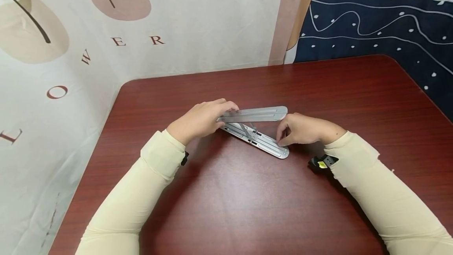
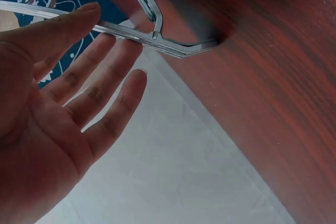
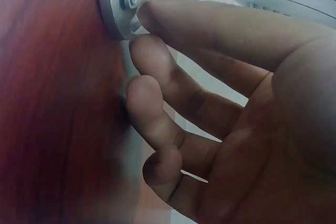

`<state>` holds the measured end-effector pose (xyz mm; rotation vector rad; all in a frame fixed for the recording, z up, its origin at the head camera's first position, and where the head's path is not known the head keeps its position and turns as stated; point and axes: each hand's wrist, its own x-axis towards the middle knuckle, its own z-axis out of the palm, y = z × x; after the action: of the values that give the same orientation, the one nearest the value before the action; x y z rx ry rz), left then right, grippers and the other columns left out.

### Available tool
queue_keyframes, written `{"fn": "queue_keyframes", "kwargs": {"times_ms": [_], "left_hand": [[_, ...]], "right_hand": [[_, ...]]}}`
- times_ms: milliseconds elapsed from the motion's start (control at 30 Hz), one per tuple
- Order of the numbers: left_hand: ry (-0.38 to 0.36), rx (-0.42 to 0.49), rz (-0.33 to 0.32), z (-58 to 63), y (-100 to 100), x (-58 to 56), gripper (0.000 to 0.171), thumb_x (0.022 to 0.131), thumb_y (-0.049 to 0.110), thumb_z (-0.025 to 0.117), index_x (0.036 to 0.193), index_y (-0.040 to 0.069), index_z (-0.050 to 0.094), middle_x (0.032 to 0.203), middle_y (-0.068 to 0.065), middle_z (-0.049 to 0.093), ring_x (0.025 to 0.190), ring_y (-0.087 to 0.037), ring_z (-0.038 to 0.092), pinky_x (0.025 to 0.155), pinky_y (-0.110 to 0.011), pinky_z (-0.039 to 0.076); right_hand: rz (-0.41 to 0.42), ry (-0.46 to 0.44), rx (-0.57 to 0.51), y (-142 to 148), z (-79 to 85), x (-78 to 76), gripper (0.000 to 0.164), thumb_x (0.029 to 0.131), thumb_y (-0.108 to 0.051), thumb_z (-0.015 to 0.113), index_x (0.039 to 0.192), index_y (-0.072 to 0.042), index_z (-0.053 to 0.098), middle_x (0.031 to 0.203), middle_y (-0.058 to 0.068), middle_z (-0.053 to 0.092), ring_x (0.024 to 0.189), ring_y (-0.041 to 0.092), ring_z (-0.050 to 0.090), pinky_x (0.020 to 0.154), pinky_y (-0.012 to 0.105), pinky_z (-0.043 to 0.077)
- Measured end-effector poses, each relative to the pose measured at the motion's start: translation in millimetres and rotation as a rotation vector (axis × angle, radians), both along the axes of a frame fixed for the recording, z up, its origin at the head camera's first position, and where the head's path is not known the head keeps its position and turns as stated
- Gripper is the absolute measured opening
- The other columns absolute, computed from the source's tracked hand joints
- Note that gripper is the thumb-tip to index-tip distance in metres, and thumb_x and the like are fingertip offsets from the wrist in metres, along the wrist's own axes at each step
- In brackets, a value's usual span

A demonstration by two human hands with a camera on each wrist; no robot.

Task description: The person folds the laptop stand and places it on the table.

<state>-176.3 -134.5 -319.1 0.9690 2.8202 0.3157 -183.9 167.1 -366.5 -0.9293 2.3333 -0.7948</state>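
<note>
We find the folding stand (image 1: 256, 115) on the table (image 1: 247, 204), its upper bar above its lower bar (image 1: 270, 145). The left hand (image 1: 199, 118) is at the stand's left end, the right hand (image 1: 308, 129) at its right end. Right of the stand and nearer us is a small device (image 1: 320, 163). Behind the stand and to its left we see one cloth (image 1: 205, 23); behind it to the right, another cloth (image 1: 375, 23).

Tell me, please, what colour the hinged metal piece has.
The metal piece is silver-grey, best seen in the head view.
</note>
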Motion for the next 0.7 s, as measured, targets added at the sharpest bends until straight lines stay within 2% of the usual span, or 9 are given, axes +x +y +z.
{"fn": "queue_keyframes", "kwargs": {"times_ms": [433,700], "left_hand": [[0.005,0.019,-0.013,-3.3,-1.1,-2.4,0.05,0.088,0.001,0.072,0.131,0.021,0.057,0.119,-0.002,0.064,0.101,-0.022,0.067,0.084,-0.042,0.054],[-0.013,-0.028,0.087,-11.0,-13.2,-4.7,0.052,0.089,0.006,0.073,0.134,0.025,0.057,0.121,0.0,0.063,0.105,-0.022,0.065,0.087,-0.045,0.054]], "right_hand": [[-0.002,-0.021,-0.019,-9.8,-2.9,8.3,0.007,0.078,-0.006,0.078,0.08,-0.013,0.078,0.07,-0.007,0.066,0.063,0.006,0.055,0.057,0.021,0.045],[0.023,-0.012,-0.031,-9.5,-3.6,7.2,0.01,0.081,-0.006,0.076,0.078,-0.016,0.076,0.069,-0.008,0.066,0.065,0.004,0.056,0.059,0.019,0.046]]}}
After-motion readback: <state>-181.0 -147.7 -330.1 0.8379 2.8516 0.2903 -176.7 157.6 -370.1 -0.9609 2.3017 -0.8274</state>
